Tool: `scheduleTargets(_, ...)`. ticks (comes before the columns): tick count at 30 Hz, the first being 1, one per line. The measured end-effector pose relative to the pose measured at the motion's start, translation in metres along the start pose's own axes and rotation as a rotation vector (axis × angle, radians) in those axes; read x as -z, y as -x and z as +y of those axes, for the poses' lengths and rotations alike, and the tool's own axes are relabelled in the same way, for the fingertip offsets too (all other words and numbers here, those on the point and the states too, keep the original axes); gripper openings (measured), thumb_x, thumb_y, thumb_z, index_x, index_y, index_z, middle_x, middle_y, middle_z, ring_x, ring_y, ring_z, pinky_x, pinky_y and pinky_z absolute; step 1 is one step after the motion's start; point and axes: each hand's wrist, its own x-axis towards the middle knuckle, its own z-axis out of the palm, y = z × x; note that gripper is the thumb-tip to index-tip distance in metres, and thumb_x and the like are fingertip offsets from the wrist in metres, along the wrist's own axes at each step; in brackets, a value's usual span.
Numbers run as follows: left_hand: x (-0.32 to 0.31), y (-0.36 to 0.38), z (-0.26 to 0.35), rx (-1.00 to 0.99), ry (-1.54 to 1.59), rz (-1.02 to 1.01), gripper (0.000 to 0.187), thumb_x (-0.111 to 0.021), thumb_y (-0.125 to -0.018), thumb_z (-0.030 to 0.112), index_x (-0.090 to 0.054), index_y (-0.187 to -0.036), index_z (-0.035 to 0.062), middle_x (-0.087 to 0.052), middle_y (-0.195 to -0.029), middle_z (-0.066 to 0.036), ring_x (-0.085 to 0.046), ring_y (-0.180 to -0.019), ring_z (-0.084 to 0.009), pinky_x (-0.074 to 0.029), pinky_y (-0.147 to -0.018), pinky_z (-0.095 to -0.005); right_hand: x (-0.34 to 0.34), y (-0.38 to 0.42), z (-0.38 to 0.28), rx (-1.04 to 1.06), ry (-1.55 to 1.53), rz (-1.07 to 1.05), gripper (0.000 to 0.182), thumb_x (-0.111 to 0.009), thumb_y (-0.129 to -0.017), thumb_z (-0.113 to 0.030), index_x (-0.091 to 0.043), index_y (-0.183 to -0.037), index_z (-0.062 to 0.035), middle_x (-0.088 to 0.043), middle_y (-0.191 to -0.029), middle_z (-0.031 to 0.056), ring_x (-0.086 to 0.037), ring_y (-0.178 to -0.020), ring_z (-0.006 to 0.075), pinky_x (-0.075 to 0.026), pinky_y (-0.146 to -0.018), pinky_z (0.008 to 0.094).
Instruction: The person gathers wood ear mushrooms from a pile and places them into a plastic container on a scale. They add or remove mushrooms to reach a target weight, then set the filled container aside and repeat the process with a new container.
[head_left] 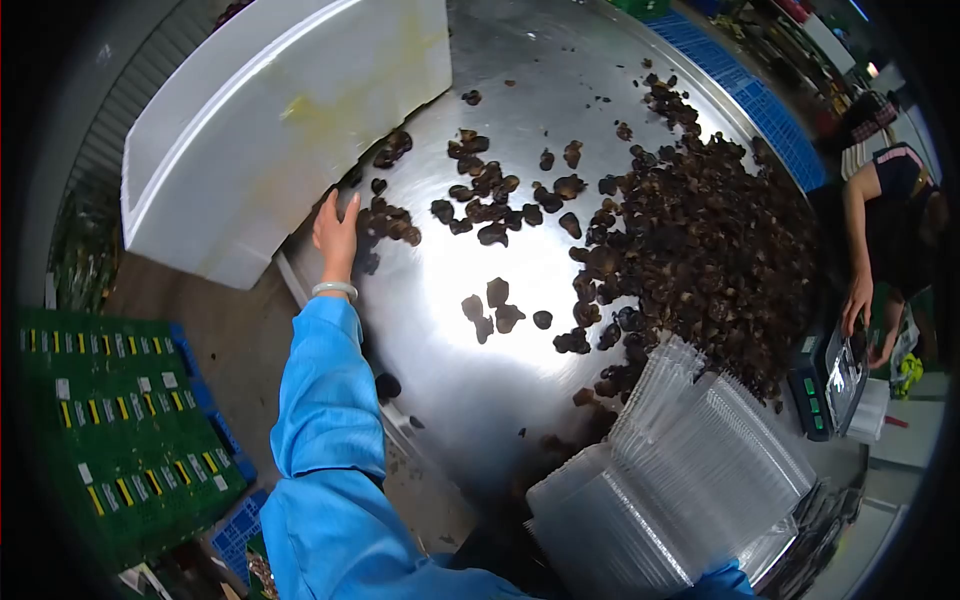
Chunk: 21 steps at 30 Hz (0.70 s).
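Observation:
My left hand (335, 237), in a blue sleeve with a pale bangle at the wrist, reaches to the left rim of a metal table (450, 390). Its fingers are extended, thumb apart, and nothing shows in them. Beside it lie dark brown, wood-ear-like mushrooms (392, 222), close to the lower edge of a white foam box (250, 140). A stack of clear plastic clamshell boxes (660, 480) slants across the lower right. A bit of blue sleeve (725, 580) shows beneath that stack; my right hand is hidden.
A large heap of the same mushrooms (710, 240) covers the table's right side. Another person's hand (857, 303) is at a scale (815, 390) bearing a clear box. Green crates (120, 430) stand on the floor at left. Blue plastic pallets (735, 80) line the far edge.

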Motion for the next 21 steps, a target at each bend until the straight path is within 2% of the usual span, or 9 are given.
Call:
scheduleTargets(2, -0.026, -0.01, 0.013, -0.065, -0.195, 0.031, 0.072, -0.063, -0.09, 0.061, -0.054, -0.145, 0.0155, -0.053, -0.148, -0.014, -0.046, -0.139, -0.0357, -0.029, -0.115, -0.0475, -0.002, -0.002, 0.003, -0.022, -0.003, 0.018, 0.064, -0.052, -0.1, -0.055, -0.064, -0.127, 0.0013, -0.068, -0.118, 0.0125, -0.066, -0.105, 0.0228, -0.051, -0.093, 0.0351)
scheduleTargets(5, -0.061, -0.031, 0.034, -0.283, -0.006, -0.03, 0.073, -0.066, -0.087, 0.061, -0.056, -0.144, 0.0175, -0.051, -0.15, -0.014, -0.045, -0.139, -0.0362, -0.029, -0.115, -0.0481, -0.01, -0.007, 0.006, -0.077, 0.001, 0.031, 0.065, -0.051, -0.1, -0.056, -0.064, -0.126, 0.0017, -0.068, -0.117, 0.0128, -0.066, -0.104, 0.0229, -0.051, -0.092, 0.0352)
scheduleTargets(12, -0.132, 0.031, 0.159, -0.746, 0.338, -0.411, 0.055, -0.08, -0.073, 0.04, -0.072, -0.12, 0.0125, -0.065, -0.129, -0.018, -0.062, -0.118, -0.0361, -0.048, -0.103, -0.0428, -0.039, -0.025, 0.006, -0.136, -0.006, -0.05, 0.067, -0.051, -0.1, -0.058, -0.065, -0.125, 0.0028, -0.069, -0.116, 0.0135, -0.067, -0.102, 0.0232, -0.051, -0.091, 0.0352)
scheduleTargets(13, -0.118, 0.063, 0.193, -0.686, 0.437, -0.74, 0.052, -0.08, -0.073, 0.031, -0.071, -0.116, 0.0055, -0.067, -0.125, -0.018, -0.062, -0.118, -0.0355, -0.048, -0.103, -0.0432, -0.044, -0.029, 0.005, -0.133, -0.01, -0.071, 0.067, -0.051, -0.099, -0.058, -0.065, -0.124, 0.003, -0.069, -0.115, 0.0136, -0.067, -0.101, 0.0232, -0.051, -0.091, 0.0352)
scheduleTargets(14, -0.13, 0.107, 0.202, -0.773, 0.573, -0.672, 0.055, -0.081, -0.07, 0.039, -0.071, -0.115, 0.0085, -0.068, -0.119, -0.016, -0.063, -0.111, -0.0372, -0.048, -0.099, -0.0469, -0.049, -0.031, 0.004, -0.134, -0.019, -0.089, 0.068, -0.051, -0.099, -0.058, -0.065, -0.124, 0.0031, -0.069, -0.115, 0.0137, -0.067, -0.101, 0.0233, -0.052, -0.091, 0.0352)
scheduleTargets(16, -0.112, 0.198, 0.224, -0.847, 0.608, -0.838, 0.076, -0.082, -0.072, 0.042, -0.06, -0.136, 0.0083, -0.056, -0.141, -0.022, -0.052, -0.13, -0.0428, -0.042, -0.109, -0.0475, -0.062, -0.036, 0.004, -0.128, -0.038, -0.128, 0.068, -0.051, -0.099, -0.059, -0.065, -0.124, 0.0035, -0.069, -0.115, 0.0139, -0.067, -0.101, 0.0233, -0.052, -0.091, 0.0352)
scheduleTargets(17, -0.105, 0.241, 0.226, -0.781, 0.685, -1.046, 0.074, -0.082, -0.077, 0.034, -0.056, -0.142, 0.0095, -0.046, -0.151, -0.025, -0.046, -0.137, -0.0442, -0.038, -0.114, -0.0488, -0.07, -0.039, 0.004, -0.127, -0.053, -0.157, 0.069, -0.051, -0.099, -0.059, -0.065, -0.123, 0.0036, -0.069, -0.114, 0.014, -0.067, -0.1, 0.0234, -0.052, -0.091, 0.0352)
scheduleTargets(19, -0.062, 0.282, 0.235, -0.716, 0.965, -1.184, 0.068, -0.079, -0.082, 0.021, -0.053, -0.143, 0.007, -0.046, -0.151, -0.024, -0.044, -0.139, -0.0418, -0.035, -0.116, -0.0487, -0.083, -0.046, 0.004, -0.118, -0.081, -0.203, 0.069, -0.051, -0.099, -0.06, -0.065, -0.123, 0.0039, -0.069, -0.114, 0.0142, -0.067, -0.1, 0.0235, -0.052, -0.091, 0.0353)
scheduleTargets(21, -0.026, 0.276, 0.217, -0.58, 0.784, -1.193, 0.064, -0.075, -0.086, 0.012, -0.05, -0.144, 0.0024, -0.044, -0.152, -0.024, -0.04, -0.142, -0.039, -0.033, -0.117, -0.0481, -0.102, -0.058, 0.003, -0.107, -0.123, -0.267, 0.07, -0.051, -0.099, -0.06, -0.065, -0.123, 0.0042, -0.069, -0.114, 0.0145, -0.067, -0.099, 0.0235, -0.052, -0.09, 0.0353)
